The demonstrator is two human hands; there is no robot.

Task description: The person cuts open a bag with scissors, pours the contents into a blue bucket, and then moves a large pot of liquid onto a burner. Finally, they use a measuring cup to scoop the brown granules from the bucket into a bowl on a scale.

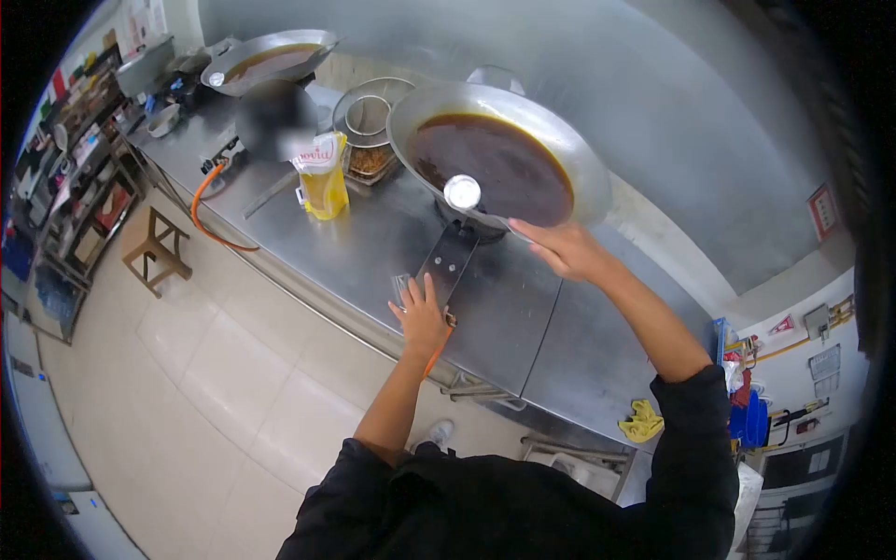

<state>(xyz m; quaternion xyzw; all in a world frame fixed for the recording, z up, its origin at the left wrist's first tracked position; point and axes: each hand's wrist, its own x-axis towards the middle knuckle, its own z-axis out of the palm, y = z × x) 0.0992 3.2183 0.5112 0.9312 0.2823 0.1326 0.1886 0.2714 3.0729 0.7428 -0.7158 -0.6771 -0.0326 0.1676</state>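
My right hand point(560, 247) is closed on the handle of a ladle point(462, 192). Its round silver end sits over the near rim of a large metal wok point(593, 177). Dark brown liquid point(504, 163) fills much of that wok, which stands on a gas burner point(453, 257). My left hand point(422, 313) lies at the burner's front end with fingers spread, beside a small shiny part partly covered by them. An orange hose point(434, 355) runs down near this hand.
A yellow pouch point(324, 177) stands on the steel counter point(345, 257). Strainers point(369, 115) lie left of the wok. Farther back is a second wok point(322, 39) with brown liquid. A yellow cloth point(641, 422) lies at the counter's right, and a wooden stool point(154, 247) stands on the floor.
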